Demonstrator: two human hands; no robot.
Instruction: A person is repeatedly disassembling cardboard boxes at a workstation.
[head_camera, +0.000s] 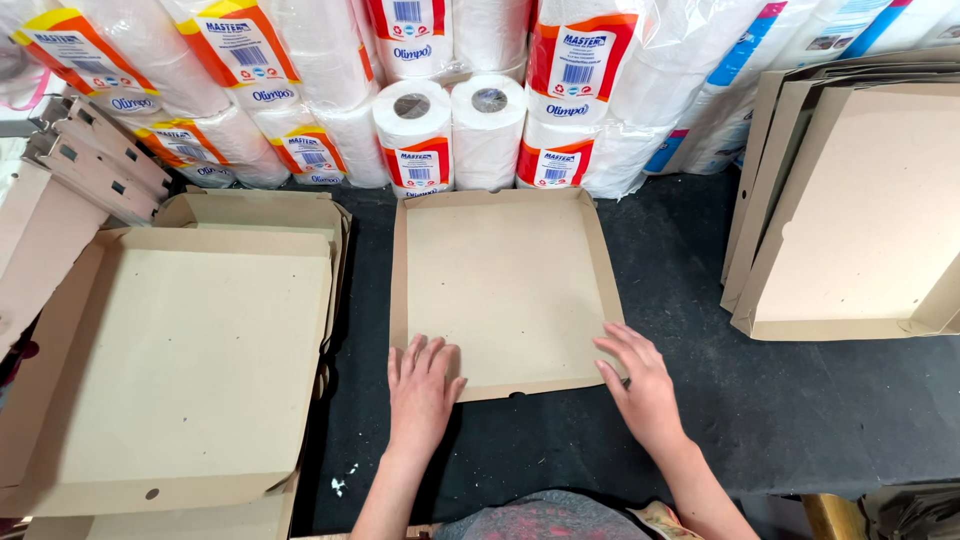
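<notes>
On the dark table (800, 400), a flat brown cardboard sheet (505, 285) with raised side flaps is pressed at its near edge by the left hand (420, 385) and right hand (640, 385), fingers loosely spread, while folded cardboard trays (175, 370) are stacked, holding nothing, just left.

Bare forearms; grey, red-flecked garment at the waist.

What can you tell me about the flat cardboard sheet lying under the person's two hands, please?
The cardboard sheet is plain brown, roughly square, and lies flat on the dark table in front of the paper rolls. Creased flaps run along its far, left and right edges. The left hand rests palm down on its near left corner; the right hand rests on its near right corner.
</notes>
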